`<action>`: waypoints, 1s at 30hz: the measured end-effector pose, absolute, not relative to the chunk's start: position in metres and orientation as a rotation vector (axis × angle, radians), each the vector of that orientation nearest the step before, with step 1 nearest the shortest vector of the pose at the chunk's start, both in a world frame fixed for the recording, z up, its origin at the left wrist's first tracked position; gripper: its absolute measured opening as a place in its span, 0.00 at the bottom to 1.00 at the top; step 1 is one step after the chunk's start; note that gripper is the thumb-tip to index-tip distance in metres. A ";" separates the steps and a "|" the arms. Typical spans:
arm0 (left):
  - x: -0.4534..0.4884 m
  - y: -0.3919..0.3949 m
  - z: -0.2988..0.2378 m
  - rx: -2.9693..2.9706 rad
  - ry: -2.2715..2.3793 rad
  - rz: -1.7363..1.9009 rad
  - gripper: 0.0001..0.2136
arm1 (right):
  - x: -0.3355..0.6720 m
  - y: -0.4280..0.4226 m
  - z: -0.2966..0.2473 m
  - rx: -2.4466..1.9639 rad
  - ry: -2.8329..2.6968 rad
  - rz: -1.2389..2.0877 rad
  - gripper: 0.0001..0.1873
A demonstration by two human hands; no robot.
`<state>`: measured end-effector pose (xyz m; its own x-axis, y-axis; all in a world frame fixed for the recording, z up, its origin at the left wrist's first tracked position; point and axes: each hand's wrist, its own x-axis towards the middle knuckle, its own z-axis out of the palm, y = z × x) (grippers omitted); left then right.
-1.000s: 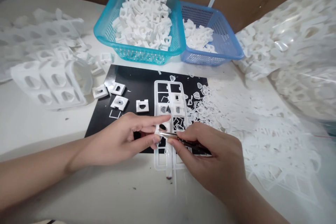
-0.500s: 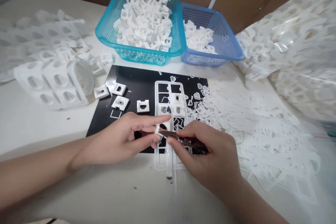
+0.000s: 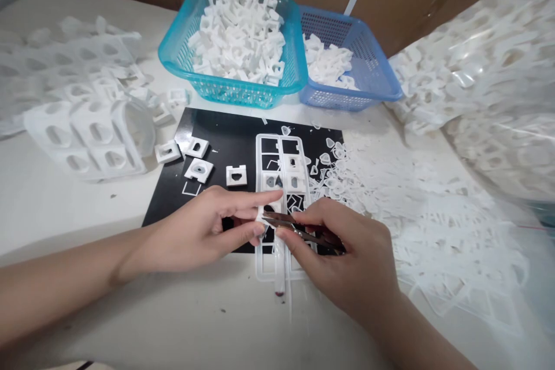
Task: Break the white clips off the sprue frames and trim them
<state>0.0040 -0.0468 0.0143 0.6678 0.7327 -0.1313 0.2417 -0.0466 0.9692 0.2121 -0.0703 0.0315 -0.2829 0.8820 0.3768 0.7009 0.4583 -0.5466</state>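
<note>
My left hand point(image 3: 212, 222) is closed, with thumb and fingers pinching a small white square piece point(image 3: 272, 209) that has a dark rounded hole. Dark metal snips point(image 3: 299, 230) are held in my right hand point(image 3: 347, 248), their slightly parted blade tips against the piece beside my left thumb. Under both hands lies a white grid frame point(image 3: 259, 156), two columns wide, some cells holding white pieces and others only cut-out. A loose white piece point(image 3: 236, 176) rests left of the frame on the black mat point(image 3: 217, 127). My fingers hide part of the pinched piece.
At the back stand a teal basket point(image 3: 234, 91) heaped with white pieces and a blue basket point(image 3: 375, 63) partly filled. Thin white scraps point(image 3: 373, 185) spread to the right. A clear bag point(image 3: 485, 63) bulges at far right; stacked white sheets point(image 3: 87, 139) stand left.
The snips' blades have parted slightly at the tips. Both hands stay in almost the same place, and the pinched piece has barely moved.
</note>
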 end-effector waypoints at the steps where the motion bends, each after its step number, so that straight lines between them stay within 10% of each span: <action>1: 0.004 -0.047 0.014 1.616 0.819 0.479 0.23 | 0.212 -0.070 0.031 -1.304 -2.067 0.361 0.05; 30: 0.006 -0.047 0.014 1.626 0.855 0.467 0.23 | 0.210 -0.075 0.031 -1.298 -2.066 0.352 0.08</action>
<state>0.0058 -0.0474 0.0140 0.6517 0.7437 -0.1490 0.2770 -0.0505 0.9595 0.2100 -0.0750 0.0308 -0.2860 0.8749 0.3908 0.6961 0.4699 -0.5428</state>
